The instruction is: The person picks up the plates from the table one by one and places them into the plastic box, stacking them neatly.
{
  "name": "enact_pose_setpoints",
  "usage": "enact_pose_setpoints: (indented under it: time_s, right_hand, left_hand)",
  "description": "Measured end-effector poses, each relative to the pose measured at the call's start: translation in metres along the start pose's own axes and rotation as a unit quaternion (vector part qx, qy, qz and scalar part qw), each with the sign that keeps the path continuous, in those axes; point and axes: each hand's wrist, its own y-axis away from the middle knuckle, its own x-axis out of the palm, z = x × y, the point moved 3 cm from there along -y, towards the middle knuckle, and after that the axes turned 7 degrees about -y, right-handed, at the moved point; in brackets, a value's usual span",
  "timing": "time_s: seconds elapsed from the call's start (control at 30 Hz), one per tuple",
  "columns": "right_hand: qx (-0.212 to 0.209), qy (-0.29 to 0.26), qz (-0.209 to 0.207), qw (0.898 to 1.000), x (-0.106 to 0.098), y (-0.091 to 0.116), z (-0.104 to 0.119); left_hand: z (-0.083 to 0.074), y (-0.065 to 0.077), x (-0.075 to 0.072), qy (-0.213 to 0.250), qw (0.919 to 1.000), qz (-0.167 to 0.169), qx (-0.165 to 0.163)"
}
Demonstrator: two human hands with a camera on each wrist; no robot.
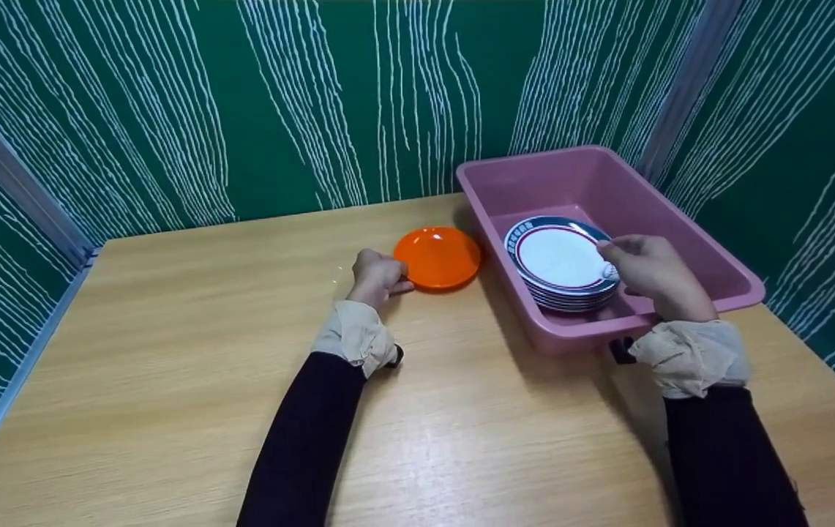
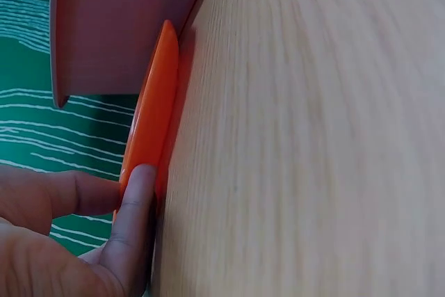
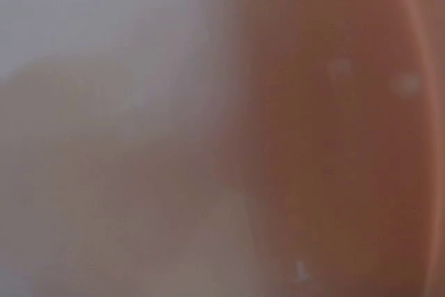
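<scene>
An orange plate [image 1: 437, 258] lies by the left side of a pink basin [image 1: 585, 331], at or just above the table. My left hand [image 1: 377, 275] pinches its left edge; in the left wrist view, fingers [image 2: 132, 206] sit on both sides of the plate rim [image 2: 149, 123]. Inside the basin stands a stack of white plates [image 1: 560, 252] with dark blue-green rims and a red ring. With thumb and fingers, my right hand [image 1: 655, 274] holds the top plate at its right rim. The fingers under that rim are hidden. The right wrist view is too blurred for detail.
A light wooden table [image 1: 190, 366] carries the basin towards its back right. Green panels [image 1: 278, 110] with white wavy lines stand behind it and at both sides, joined by grey corner posts [image 1: 688, 80]. The basin walls rise around the plate stack.
</scene>
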Motion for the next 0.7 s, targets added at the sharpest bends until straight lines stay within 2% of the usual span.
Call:
enact_pose_setpoints:
  time_s: [0.2, 0.5, 0.7]
  right_hand:
    - [-0.043, -0.003, -0.001, 0.999, 0.002, -0.002, 0.002]
    - [-0.057, 0.011, 0.003, 0.998, 0.005, -0.001, 0.005]
    - [-0.070, 0.022, 0.003, 0.997, 0.008, -0.001, 0.007]
  left_hand:
    - [0.001, 0.003, -0.006, 0.013, 0.9998, -0.005, 0.011]
    - [-0.001, 0.010, -0.023, 0.050, 0.9985, -0.012, 0.021]
    - [-0.001, 0.015, -0.037, 0.107, 0.9939, -0.015, 0.021]
